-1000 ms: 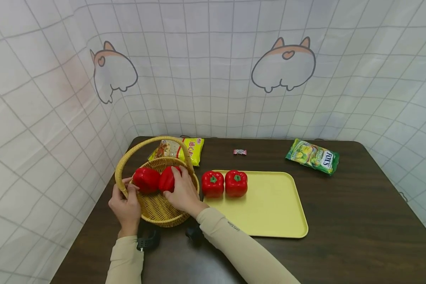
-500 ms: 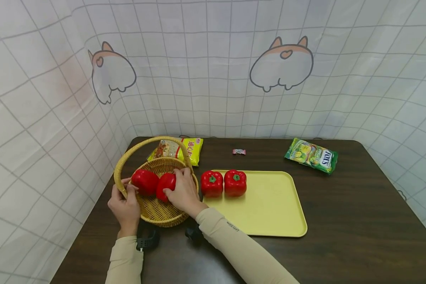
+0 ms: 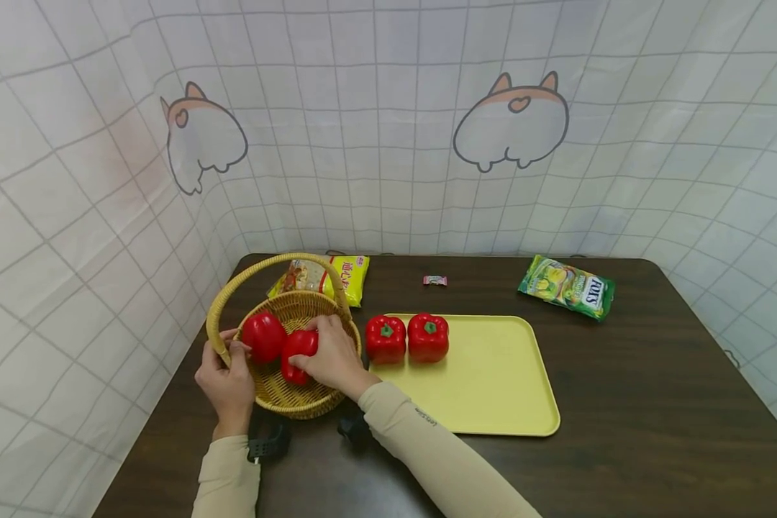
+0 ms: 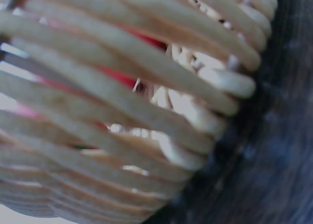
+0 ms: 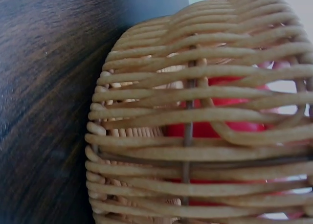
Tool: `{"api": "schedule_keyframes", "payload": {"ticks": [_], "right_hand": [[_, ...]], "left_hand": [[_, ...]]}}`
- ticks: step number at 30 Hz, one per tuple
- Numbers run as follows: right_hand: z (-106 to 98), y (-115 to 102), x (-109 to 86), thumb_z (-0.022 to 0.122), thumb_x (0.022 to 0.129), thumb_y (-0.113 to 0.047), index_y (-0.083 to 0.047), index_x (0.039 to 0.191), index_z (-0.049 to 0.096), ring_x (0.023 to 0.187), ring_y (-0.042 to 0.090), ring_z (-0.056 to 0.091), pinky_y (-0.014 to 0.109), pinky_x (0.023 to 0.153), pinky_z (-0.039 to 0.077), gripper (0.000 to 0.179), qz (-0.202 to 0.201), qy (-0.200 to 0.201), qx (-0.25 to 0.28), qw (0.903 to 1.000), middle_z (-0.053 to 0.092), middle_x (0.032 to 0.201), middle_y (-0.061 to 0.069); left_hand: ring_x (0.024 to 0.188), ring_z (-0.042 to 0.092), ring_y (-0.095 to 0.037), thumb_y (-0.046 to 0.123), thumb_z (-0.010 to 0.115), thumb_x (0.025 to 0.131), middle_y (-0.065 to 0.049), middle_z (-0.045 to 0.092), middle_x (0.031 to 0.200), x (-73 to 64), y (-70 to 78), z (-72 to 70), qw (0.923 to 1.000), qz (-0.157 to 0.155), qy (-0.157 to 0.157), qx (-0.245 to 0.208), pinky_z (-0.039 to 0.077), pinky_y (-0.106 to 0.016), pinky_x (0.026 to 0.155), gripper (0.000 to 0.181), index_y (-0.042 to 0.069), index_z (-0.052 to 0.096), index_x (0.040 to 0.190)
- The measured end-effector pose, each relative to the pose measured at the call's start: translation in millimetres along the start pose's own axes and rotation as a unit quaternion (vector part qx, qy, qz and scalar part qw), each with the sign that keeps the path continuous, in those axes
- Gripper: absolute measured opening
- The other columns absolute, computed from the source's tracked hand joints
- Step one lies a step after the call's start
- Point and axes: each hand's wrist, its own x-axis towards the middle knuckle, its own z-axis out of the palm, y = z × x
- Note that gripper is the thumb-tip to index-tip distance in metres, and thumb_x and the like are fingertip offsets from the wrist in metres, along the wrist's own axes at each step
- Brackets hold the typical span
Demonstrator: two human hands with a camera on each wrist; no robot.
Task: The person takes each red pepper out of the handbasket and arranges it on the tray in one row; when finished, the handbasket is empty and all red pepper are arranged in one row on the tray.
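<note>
A yellow wicker basket [image 3: 285,410] with a tall arched handle stands on the left of the table. My left hand [image 3: 228,378] grips its left rim at the foot of the handle. Inside, my right hand [image 3: 330,357] holds a red bell pepper [image 3: 296,351] between thumb and fingers. Another red bell pepper [image 3: 263,335] lies beside it, on the left of the basket. Both wrist views look at the woven side from close by; red shows through the gaps, and the hands' fingers are mostly hidden there.
Right of the basket, two red bell peppers [image 3: 385,339] sit upright on a yellow tray [image 3: 492,381]. A yellow food packet [image 3: 352,277] lies behind the basket. Farther back are a small pink-wrapped candy [image 3: 435,280] and a green Fox's bag [image 3: 566,288]. A printed curtain [image 3: 401,144] encloses the table.
My right hand has brought its pepper down and toward the near side of the basket, turning it more upright. My left hand keeps its grip on the rim.
</note>
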Motion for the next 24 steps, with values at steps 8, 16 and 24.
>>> {"api": "schedule_keyframes", "payload": {"ticks": [8,16,24], "right_hand": [[-4.7,0.0,-1.6,0.086,0.071,-0.036,-0.017,0.119,0.047,0.097,0.016,0.054,0.031,0.081,0.05,0.065,-0.011,-0.043,0.01,0.999,0.053,0.115,0.002],[-11.6,-5.8,-11.0,0.086,0.071,-0.034,-0.011,0.143,0.038,0.114,0.019,0.053,0.035,0.094,0.049,0.09,-0.02,-0.112,-0.002,0.9935,0.053,0.132,0.005],[-13.4,-5.3,-17.8,0.084,0.072,-0.038,-0.015,0.137,0.047,0.111,0.017,0.053,0.033,0.09,0.05,0.079,-0.052,-0.101,-0.007,0.9935,0.052,0.126,0.001]], "left_hand": [[0.059,0.058,-0.012,-0.014,0.05,0.088,-0.027,0.061,0.07,0.1,-0.6,1.1,1.0,0.003,0.007,-0.003,0.046,-0.011,0.061,0.016,-0.015,0.063,0.098],[0.061,0.055,0.007,-0.014,0.05,0.088,-0.026,0.061,0.068,0.3,-2.4,1.5,0.9999,0.007,0.008,0.003,0.043,-0.01,0.058,0.017,-0.015,0.063,0.098],[0.061,0.057,0.001,-0.014,0.051,0.088,-0.026,0.062,0.069,0.0,-2.1,1.3,0.9999,0.009,0.008,0.008,0.044,-0.01,0.059,0.016,-0.016,0.063,0.098]]}}
